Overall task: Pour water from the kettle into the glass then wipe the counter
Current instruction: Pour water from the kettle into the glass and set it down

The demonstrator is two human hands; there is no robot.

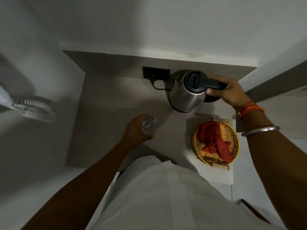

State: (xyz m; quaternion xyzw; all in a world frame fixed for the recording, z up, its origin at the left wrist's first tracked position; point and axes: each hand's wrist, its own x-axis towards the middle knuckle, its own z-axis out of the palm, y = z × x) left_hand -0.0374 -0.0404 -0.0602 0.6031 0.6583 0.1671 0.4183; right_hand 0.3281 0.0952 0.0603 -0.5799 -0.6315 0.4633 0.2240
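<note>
A steel kettle (186, 95) with a black lid and handle is tilted slightly leftward near the back of the grey counter (106, 103). My right hand (230, 92) is shut on its black handle. Its black base shows just under the handle. A clear glass (149, 126) stands upright on the counter in front and to the left of the kettle. My left hand (135, 130) wraps around the glass from the left. A red cloth (213, 139) lies crumpled in a yellow wicker basket (197, 146) on the right.
A black wall socket (156, 73) with a plug and cord sits behind the kettle. The basket rests on a white mat (216, 176) near the counter's front right. A coiled white hose (35, 110) hangs at the left. My white shirt fills the bottom.
</note>
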